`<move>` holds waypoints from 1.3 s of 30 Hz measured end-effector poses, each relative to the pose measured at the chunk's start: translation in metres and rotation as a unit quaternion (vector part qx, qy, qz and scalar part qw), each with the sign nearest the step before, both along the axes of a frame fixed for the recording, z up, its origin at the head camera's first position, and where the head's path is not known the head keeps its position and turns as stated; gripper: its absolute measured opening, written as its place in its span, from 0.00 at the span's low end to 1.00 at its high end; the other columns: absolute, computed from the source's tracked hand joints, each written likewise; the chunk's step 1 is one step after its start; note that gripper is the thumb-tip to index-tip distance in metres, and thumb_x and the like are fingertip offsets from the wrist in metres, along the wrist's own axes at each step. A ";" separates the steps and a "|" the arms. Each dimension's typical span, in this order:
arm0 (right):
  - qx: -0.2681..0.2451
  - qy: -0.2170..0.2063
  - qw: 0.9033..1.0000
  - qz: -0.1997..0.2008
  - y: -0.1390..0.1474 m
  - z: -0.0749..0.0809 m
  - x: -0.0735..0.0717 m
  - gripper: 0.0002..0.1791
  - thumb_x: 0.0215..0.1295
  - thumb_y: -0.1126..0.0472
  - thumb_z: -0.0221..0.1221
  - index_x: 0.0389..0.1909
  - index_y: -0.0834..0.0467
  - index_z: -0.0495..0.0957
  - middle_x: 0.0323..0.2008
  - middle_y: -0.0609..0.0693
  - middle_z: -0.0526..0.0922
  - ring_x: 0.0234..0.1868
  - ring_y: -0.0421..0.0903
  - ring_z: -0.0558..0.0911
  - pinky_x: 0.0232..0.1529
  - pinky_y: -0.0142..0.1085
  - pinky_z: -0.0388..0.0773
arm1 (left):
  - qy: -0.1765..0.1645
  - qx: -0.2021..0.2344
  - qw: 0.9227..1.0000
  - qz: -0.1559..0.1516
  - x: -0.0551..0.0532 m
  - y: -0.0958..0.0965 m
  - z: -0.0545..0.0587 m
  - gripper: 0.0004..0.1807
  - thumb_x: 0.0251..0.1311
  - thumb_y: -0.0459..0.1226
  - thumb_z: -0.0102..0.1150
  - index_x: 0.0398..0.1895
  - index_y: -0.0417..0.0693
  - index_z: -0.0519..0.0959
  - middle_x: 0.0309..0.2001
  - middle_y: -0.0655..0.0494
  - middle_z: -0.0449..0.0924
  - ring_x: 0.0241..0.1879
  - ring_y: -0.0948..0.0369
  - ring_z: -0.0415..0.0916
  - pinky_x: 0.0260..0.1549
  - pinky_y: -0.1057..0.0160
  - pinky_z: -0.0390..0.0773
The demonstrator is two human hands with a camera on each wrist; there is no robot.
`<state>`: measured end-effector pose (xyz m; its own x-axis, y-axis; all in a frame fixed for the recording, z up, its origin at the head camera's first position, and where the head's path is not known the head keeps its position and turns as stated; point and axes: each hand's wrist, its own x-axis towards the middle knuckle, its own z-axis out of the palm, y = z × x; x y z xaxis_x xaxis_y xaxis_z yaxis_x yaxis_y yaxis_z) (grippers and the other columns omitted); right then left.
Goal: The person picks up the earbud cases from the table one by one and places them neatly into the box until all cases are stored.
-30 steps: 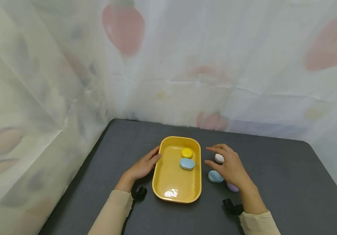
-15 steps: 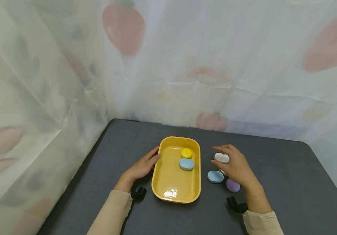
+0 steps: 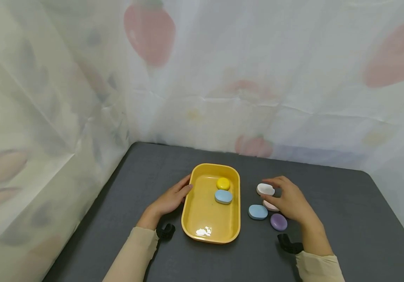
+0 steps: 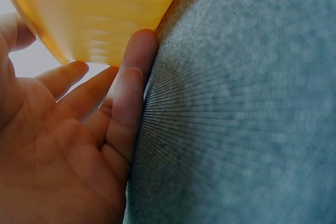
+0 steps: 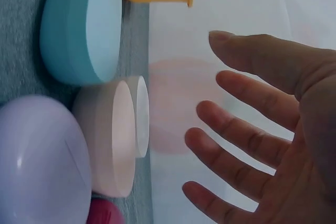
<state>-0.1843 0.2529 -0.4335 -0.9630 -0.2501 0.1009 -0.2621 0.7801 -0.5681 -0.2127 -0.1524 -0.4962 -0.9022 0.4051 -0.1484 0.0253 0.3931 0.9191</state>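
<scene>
My left hand (image 3: 168, 200) holds the left side of a yellow tray (image 3: 209, 239), thumb at the rim and fingers against the outer wall (image 4: 94, 30). In the tray lie a round yellow piece (image 3: 223, 183) and a light blue oval one (image 3: 223, 196). My right hand (image 3: 291, 199), fingers spread and holding nothing, hovers beside a cluster of similar smooth pieces. These are a white oval (image 3: 264, 189), a pale pink one (image 3: 271, 206) partly behind my thumb, a light blue oval (image 3: 257, 212) and a purple round one (image 3: 278, 222). The right wrist view also shows a red piece (image 5: 105, 212).
The dark grey table (image 3: 346, 219) carries everything. White curtain (image 3: 293, 78) with fruit prints hangs behind and along the left. Black wrist mounts (image 3: 166, 232) sit at both cuffs.
My right hand has drawn back to the right, away from the tray, uncovering the white, pink and purple pieces. The left hand and the tray have stayed put.
</scene>
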 end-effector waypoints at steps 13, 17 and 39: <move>0.020 -0.041 0.999 0.008 0.013 -0.003 -0.002 0.23 0.66 0.53 0.71 0.60 0.55 0.83 0.56 0.57 0.81 0.54 0.58 0.79 0.46 0.51 0.78 | -0.011 0.001 1.000 0.009 0.001 0.001 0.000 0.32 0.81 0.59 0.40 0.83 0.76 0.50 0.82 0.61 0.56 0.72 0.54 0.70 0.63 0.49 0.78; 0.018 -0.053 0.998 0.009 0.014 -0.005 -0.002 0.21 0.65 0.54 0.71 0.57 0.54 0.84 0.57 0.57 0.81 0.53 0.58 0.79 0.47 0.52 0.79 | -0.007 0.006 1.000 0.006 0.000 0.001 -0.001 0.32 0.81 0.59 0.40 0.84 0.73 0.50 0.82 0.57 0.55 0.72 0.52 0.69 0.63 0.47 0.78; 0.046 -0.102 0.994 0.006 0.017 -0.009 -0.003 0.22 0.57 0.60 0.74 0.54 0.58 0.86 0.50 0.57 0.81 0.51 0.56 0.80 0.52 0.55 0.78 | -0.007 0.007 1.000 0.003 0.000 0.002 -0.001 0.33 0.81 0.59 0.39 0.84 0.71 0.50 0.82 0.54 0.55 0.73 0.50 0.68 0.64 0.45 0.77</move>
